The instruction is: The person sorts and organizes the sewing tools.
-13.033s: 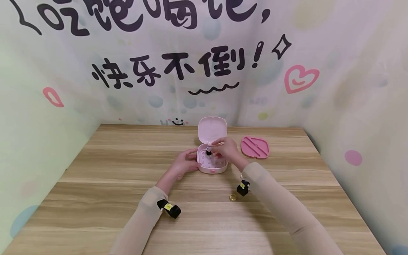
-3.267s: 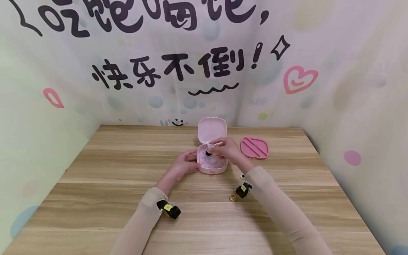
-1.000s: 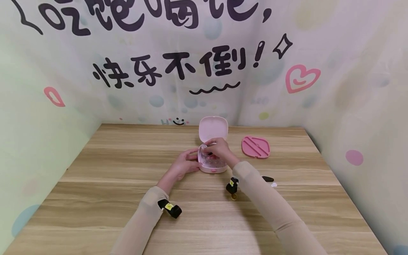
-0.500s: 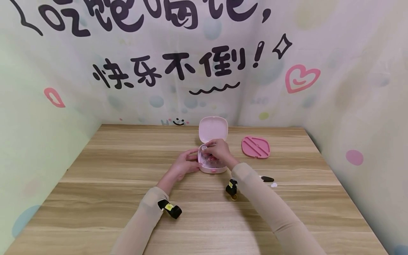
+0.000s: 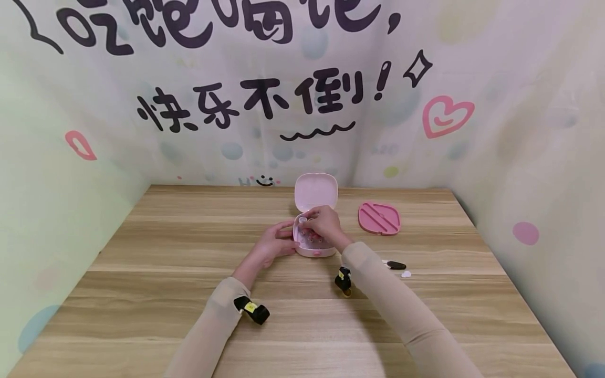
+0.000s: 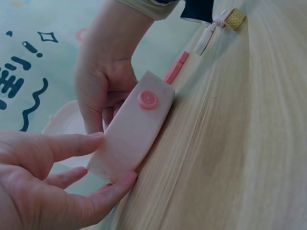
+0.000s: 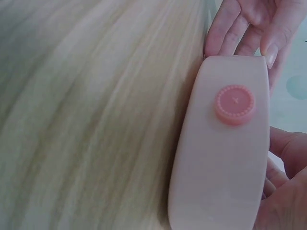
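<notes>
A pale pink sewing box point(image 5: 316, 253) stands on the wooden table with its lid point(image 5: 316, 192) raised. Small pegs line its floor. My left hand point(image 5: 271, 244) grips the box's left side, the thumb at the rim and the fingers lower along the wall, as the left wrist view shows. My right hand point(image 5: 326, 223) reaches down inside and pinches a small thread spool point(image 5: 303, 219) with a pale round top, at the back left corner. Its lower part is hidden by the fingers. In the right wrist view, the front wall with a pink button point(image 7: 235, 103) covers the box's inside.
A darker pink slotted tray point(image 5: 379, 218) lies right of the box. Near my right forearm are a black-handled tool point(image 5: 396, 265) and a small white piece point(image 5: 406, 274). A gold thimble point(image 6: 235, 19) rests closer to me. A fabric wall stands behind the table.
Since about three seconds ago, my right hand has shifted left with the spool to the box's back left corner. The black-handled tool now shows beside the sleeve. My left hand stays put.
</notes>
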